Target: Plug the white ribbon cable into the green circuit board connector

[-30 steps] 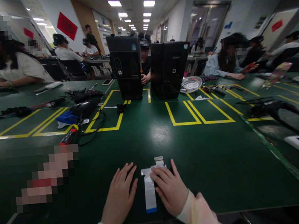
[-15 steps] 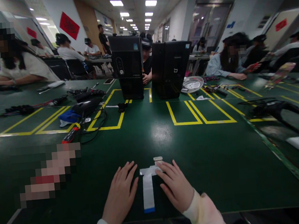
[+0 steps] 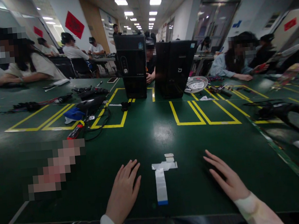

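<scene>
A white flat ribbon cable with a blue end lies on the green table, its upper part turned sideways into a T shape. Just beyond that bend sits a small pale connector-like piece; I cannot tell whether it is joined to the cable. My left hand rests to the left of the cable, palm down, fingers stretched and holding nothing. Well to the right, my right hand is held with its fingers apart and nothing in them, not touching the cable.
Two black computer towers stand at the back. A screwdriver and black cables lie on the left. A white round basket is beyond on the right, nearer a black frame. People sit around.
My right hand has moved off the cable and away to the right, uncovering the cable's bend and the small piece. The left hand stays beside the cable. The view has shifted slightly.
</scene>
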